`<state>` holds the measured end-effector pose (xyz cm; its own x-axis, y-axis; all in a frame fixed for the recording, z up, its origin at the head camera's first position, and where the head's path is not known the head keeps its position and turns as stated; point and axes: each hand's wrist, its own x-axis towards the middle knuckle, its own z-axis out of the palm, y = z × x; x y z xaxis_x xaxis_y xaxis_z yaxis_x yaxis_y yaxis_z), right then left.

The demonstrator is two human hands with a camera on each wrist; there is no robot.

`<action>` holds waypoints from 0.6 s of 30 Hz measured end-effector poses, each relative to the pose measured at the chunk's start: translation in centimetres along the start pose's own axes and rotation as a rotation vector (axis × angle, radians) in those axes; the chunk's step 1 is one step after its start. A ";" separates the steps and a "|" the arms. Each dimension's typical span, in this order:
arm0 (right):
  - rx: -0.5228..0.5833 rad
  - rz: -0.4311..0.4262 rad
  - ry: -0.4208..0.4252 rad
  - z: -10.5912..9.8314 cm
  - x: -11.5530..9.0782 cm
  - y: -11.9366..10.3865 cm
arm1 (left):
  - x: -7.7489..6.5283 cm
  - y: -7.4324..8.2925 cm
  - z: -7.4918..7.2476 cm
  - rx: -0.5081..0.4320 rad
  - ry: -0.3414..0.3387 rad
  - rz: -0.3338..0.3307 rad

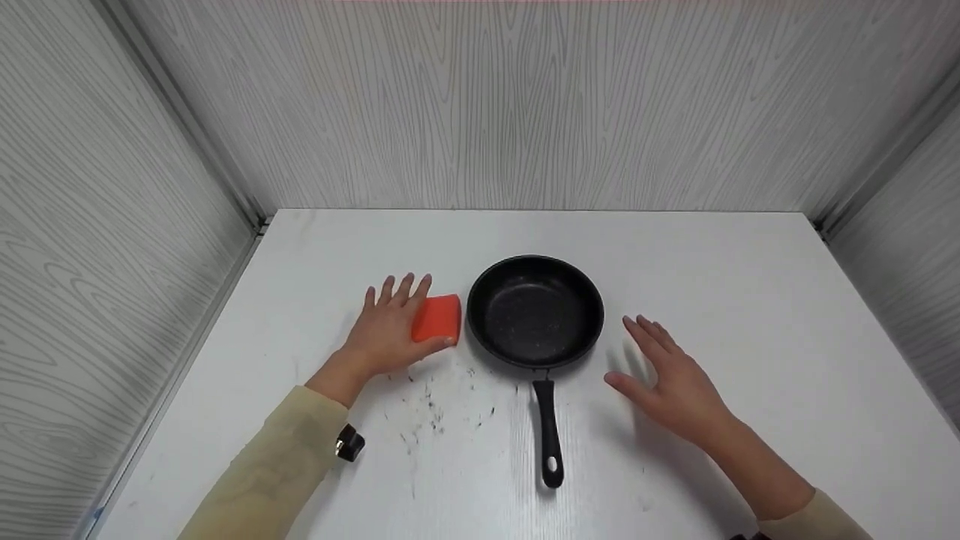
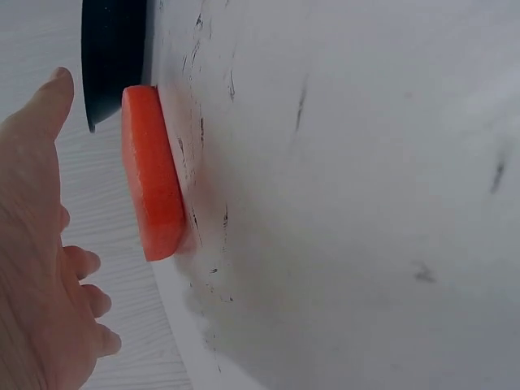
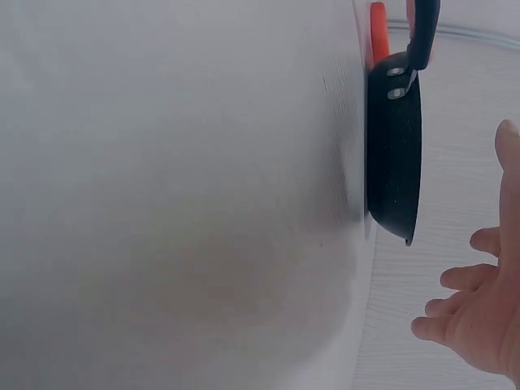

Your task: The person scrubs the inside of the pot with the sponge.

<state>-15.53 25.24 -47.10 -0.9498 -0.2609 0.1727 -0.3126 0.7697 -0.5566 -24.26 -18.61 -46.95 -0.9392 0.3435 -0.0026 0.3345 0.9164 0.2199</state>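
Observation:
A black frying pan (image 1: pixel 534 311) sits upright on the white table, its handle (image 1: pixel 550 435) pointing to the near edge. Just left of it lies an orange-red rectangular block, like a sponge (image 1: pixel 437 319). My left hand (image 1: pixel 386 330) is spread over the block's left part and hides some of it. From the left wrist view, a gap shows between that hand (image 2: pixel 36 244) and the block (image 2: pixel 152 175). To the right of the pan, my right hand (image 1: pixel 675 386) hovers with fingers extended, touching nothing. The right wrist view shows the pan's side (image 3: pixel 394 154) beyond the fingers.
Dark scuff marks (image 1: pixel 431 409) spot the white table (image 1: pixel 697 270) left of the handle. Grey wood-grain panels stand at the back (image 1: pixel 480 105), the left (image 1: pixel 97 247) and the right (image 1: pixel 907 225). A dark device (image 1: pixel 349 442) is at the left sleeve.

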 end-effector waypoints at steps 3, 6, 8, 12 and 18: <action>0.039 -0.012 0.010 0.4 -0.2 -0.3 | 0.5 -0.2 0.2 -0.026 -0.004 0.019; 0.076 -0.025 0.013 0.7 -0.4 -0.6 | 0.8 -0.5 0.3 -0.062 -0.010 0.043; 0.104 -0.024 0.008 0.8 -0.5 -0.8 | 0.9 -0.7 0.4 -0.092 -0.015 0.061; 0.174 0.002 -0.013 1.1 -0.8 -1.2 | 1.1 -0.9 0.3 -0.163 -0.035 0.090; 0.358 0.013 -0.069 1.7 -1.1 -1.8 | 1.6 -1.0 0.2 -0.267 -0.076 0.073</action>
<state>-13.97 23.20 -47.65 -0.9467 -0.3005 0.1157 -0.2650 0.5232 -0.8100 -26.06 -18.93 -47.36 -0.9014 0.4303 -0.0485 0.3591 0.8055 0.4714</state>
